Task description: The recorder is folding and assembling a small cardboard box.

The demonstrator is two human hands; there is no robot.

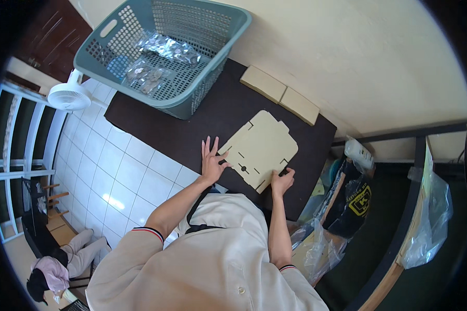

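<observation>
A flat die-cut cardboard box blank [264, 145], pale tan with slots and a small round hole, lies at an angle on the dark table [176, 137]. At its left edge is my left hand [213, 161], open, with fingers spread; the thumb and index fingertip reach the cardboard's border. My right hand [282, 182] is closed at the lower right edge of the blank, thumb by the cardboard and fingers curled at its side. Parts of those fingers are hidden.
Two folded tan boxes [263, 84] sit along the wall. A green-grey plastic basket [179, 98] holding clear bags of small items [171, 47] stands at the table's far left. Right of the table are plastic bags [321, 254] and a white bottle [359, 151]. Another person [54, 272] sits far left.
</observation>
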